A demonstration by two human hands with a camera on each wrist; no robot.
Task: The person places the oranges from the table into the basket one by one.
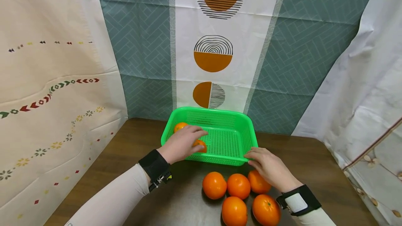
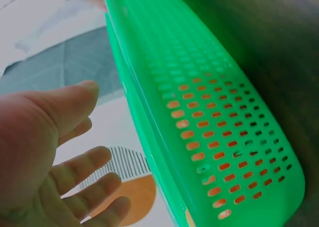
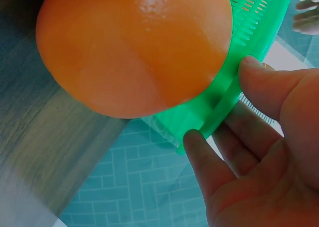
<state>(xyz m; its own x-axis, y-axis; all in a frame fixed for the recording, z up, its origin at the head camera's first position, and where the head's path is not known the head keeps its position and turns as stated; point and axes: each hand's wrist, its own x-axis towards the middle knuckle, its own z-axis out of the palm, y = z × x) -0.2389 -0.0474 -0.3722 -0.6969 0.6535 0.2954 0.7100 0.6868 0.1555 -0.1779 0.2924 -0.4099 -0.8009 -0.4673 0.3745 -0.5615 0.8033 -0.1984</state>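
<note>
Basket (image 1: 220,138) sits mid-table, long axis left to right, with two oranges (image 1: 199,144) at its left end. Head view: left hand (image 1: 182,144) reaches over the left rim, fingers extended above those oranges; right hand (image 1: 267,166) touches the near right corner, five loose oranges (image 1: 238,186) just beside it. Left wrist view: fingers (image 2: 75,174) spread, holding nothing. Right wrist view: fingertips (image 3: 197,140) rest against the rim, not clamped.
</note>
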